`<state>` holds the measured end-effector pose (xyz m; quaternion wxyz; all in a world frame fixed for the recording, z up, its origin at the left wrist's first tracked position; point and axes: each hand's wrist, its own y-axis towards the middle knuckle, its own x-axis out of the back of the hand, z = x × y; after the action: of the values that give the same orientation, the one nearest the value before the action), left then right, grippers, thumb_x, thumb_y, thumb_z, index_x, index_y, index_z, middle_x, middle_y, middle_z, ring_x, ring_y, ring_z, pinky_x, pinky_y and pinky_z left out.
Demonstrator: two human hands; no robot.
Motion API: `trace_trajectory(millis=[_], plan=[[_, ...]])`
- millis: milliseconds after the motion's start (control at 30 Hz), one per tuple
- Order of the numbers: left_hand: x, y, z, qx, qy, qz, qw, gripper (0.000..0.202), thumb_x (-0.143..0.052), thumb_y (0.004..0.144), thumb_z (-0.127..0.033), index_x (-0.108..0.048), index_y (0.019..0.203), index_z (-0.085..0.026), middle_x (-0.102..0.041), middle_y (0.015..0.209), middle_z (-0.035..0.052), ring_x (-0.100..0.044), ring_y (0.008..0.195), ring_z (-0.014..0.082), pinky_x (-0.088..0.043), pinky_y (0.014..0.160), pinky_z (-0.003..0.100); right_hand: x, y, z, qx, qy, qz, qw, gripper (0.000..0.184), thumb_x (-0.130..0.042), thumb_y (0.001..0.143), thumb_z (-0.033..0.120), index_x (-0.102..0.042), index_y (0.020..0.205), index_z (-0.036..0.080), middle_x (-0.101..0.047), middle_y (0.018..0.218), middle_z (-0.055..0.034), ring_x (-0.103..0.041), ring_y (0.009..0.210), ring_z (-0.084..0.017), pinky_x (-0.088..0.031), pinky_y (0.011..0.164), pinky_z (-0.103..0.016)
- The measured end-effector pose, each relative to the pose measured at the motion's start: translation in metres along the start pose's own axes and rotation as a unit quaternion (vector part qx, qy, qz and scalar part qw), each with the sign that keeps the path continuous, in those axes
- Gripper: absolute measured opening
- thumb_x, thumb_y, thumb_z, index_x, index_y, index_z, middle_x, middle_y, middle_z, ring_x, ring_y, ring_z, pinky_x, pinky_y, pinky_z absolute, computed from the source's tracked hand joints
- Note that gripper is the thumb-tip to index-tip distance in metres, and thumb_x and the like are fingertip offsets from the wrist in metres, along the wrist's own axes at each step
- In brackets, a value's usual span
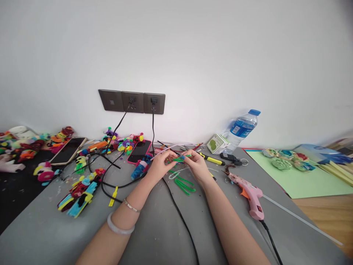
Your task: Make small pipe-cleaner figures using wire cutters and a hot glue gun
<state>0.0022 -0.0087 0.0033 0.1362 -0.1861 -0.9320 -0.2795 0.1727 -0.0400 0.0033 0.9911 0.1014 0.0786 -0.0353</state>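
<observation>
Between my two hands, over the middle of the grey table, is a green pipe cleaner (179,159). My left hand (162,163) pinches its left part with the fingertips. On the other side my right hand (196,165) is closed on it with thumb and finger. Bent green pipe cleaners (185,186) lie on the table just below the hands. A silvery-white pipe cleaner (176,173), looped, rests beside them. Several thin sticks in mixed colours lie behind the hands, partly hidden by them.
A pink glue gun (249,193) with a long glue stick and cord lies right. Behind stand a water bottle (242,129), a small box (217,143) and a yellow utility knife (213,159). Black cables (176,206) cross the table. Fuzzy figures (82,193) and phones (140,151) lie left.
</observation>
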Motion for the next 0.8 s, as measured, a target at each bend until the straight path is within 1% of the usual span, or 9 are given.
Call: trace_trajectory(millis=[100,267,400,567,667,800], plan=[[0.0004,-0.0002,0.0001,-0.004,0.02,-0.006,1.0,0.011,-0.063,0.077,-0.013,-0.065,0.086,-0.019,-0.067,0.08,0.002,-0.06,0.071,0.0152,-0.046,0.065,0.025,-0.0001,-0.0002,-0.0005,0.0,0.005,0.0,1.0,0.026,-0.077,0.069,0.039,-0.058,0.067,0.022,-0.063,0.083,-0.0012,-0.056,0.074,-0.016,-0.044,0.071,-0.029],[0.0004,-0.0002,0.0015,-0.008,0.022,-0.01,1.0,0.009,-0.064,0.078,-0.014,-0.066,0.086,-0.019,-0.068,0.08,0.002,-0.061,0.07,0.015,-0.045,0.062,0.024,0.0005,0.0004,-0.0021,-0.002,0.02,0.001,1.0,0.025,-0.077,0.069,0.037,-0.058,0.068,0.022,-0.062,0.084,-0.0007,-0.054,0.074,-0.015,-0.043,0.069,-0.028],[0.0008,-0.0001,0.0034,-0.019,0.023,-0.012,0.999,0.009,-0.062,0.08,-0.015,-0.067,0.086,-0.019,-0.069,0.083,0.0031,-0.062,0.073,0.0162,-0.046,0.064,0.025,0.0006,0.0004,-0.0019,-0.003,0.021,0.001,1.0,0.026,-0.078,0.069,0.038,-0.057,0.069,0.022,-0.061,0.084,-0.0006,-0.054,0.074,-0.015,-0.043,0.069,-0.028],[0.0014,-0.0004,0.0071,-0.056,0.039,-0.016,0.998,0.007,-0.062,0.082,-0.016,-0.069,0.085,-0.019,-0.069,0.083,0.0041,-0.063,0.078,0.0174,-0.048,0.072,0.028,0.0006,0.0004,-0.0006,0.0,0.0,-0.002,1.0,0.03,-0.078,0.067,0.042,-0.056,0.068,0.022,-0.061,0.085,-0.0014,-0.054,0.074,-0.016,-0.044,0.069,-0.029],[0.0014,-0.0006,0.009,-0.074,0.053,-0.02,0.996,0.007,-0.063,0.083,-0.016,-0.068,0.086,-0.018,-0.068,0.082,0.0037,-0.062,0.075,0.016,-0.048,0.068,0.026,0.0007,0.0006,0.0003,0.0,-0.001,0.0,1.0,0.031,-0.078,0.067,0.042,-0.055,0.068,0.021,-0.061,0.084,-0.0013,-0.054,0.074,-0.015,-0.044,0.068,-0.028],[0.0015,-0.0007,0.0082,-0.11,0.064,-0.032,0.991,0.007,-0.063,0.084,-0.015,-0.068,0.083,-0.018,-0.067,0.081,0.0039,-0.062,0.073,0.0144,-0.047,0.061,0.023,0.001,0.0003,0.0015,0.004,0.007,0.011,1.0,0.028,-0.078,0.069,0.038,-0.055,0.068,0.021,-0.061,0.082,-0.0001,-0.054,0.074,-0.014,-0.043,0.069,-0.027]])
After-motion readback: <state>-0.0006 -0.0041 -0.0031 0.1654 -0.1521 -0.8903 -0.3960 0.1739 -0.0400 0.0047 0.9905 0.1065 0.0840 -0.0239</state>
